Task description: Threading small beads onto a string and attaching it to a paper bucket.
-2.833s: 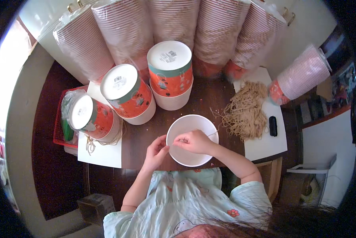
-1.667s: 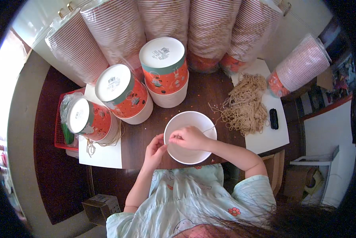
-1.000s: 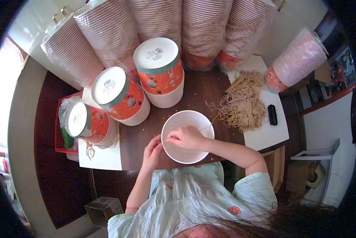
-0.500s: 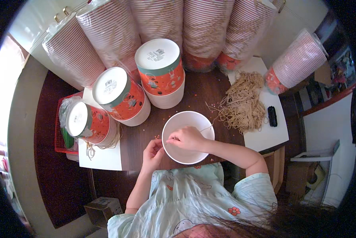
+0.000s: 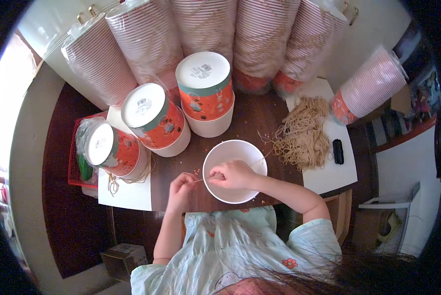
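Observation:
A white paper bucket [image 5: 237, 195] stands upright with its open mouth toward me, near the table's front edge. Over its mouth is my right hand [image 5: 234, 175], fingers closed on a thin tan cord. My left hand [image 5: 181, 189] pinches the same cord just outside the bucket's left rim, so a short length runs between the two hands. From the right hand another stretch of cord crosses the bucket's far right rim toward a tangled pile of tan cord [image 5: 306, 135]. Whether the cord is fixed to the bucket is hidden by my fingers.
Upside-down stacks of orange and green paper buckets stand left [image 5: 116, 153], middle left [image 5: 162, 129] and behind [image 5: 205, 93]. Tall plastic-wrapped stacks [image 5: 205, 29] line the back; another wrapped stack [image 5: 370, 83] stands right. A black object [image 5: 338, 151] lies beside the cord. A red basket [image 5: 75, 162] is far left.
My left hand has moved slightly left, away from the rim, drawing cord out between the hands. The right hand stays over the bucket. The whole view has shifted slightly.

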Tool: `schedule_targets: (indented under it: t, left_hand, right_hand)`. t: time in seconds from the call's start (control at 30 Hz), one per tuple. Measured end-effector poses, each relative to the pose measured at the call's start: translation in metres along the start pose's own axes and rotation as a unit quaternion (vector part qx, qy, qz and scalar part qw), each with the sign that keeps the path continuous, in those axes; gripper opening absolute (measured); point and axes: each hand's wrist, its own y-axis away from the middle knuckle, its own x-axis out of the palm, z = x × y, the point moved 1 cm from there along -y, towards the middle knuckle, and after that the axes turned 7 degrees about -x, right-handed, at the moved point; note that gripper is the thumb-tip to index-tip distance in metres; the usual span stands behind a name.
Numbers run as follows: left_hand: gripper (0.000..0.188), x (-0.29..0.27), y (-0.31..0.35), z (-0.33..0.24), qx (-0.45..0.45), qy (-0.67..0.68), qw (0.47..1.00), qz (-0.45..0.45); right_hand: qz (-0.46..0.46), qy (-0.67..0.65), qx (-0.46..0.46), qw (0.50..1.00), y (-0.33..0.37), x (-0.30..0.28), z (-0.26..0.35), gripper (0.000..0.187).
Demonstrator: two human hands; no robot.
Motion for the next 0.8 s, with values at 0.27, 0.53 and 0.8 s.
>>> schedule_targets:
  t: [0.27, 0.53, 0.8]
  left_hand:
    - [0.012, 0.004, 0.008, -0.057, 0.045, 0.361, 0.913, 0.186]
    - [0.010, 0.035, -0.005, -0.052, 0.026, -0.065, 0.993, 0.091]
    - [0.008, 0.031, -0.004, -0.047, 0.061, -0.197, 0.975, 0.088]
  right_hand:
    - [0.003, -0.046, -0.008, 0.999, 0.007, -0.014, 0.001, 0.021]
    - [-0.036, -0.157, -0.075, 0.984, 0.007, -0.025, 0.014, 0.013]
    - [-0.084, -0.015, -0.114, 0.990, 0.009, -0.021, 0.014, 0.014]
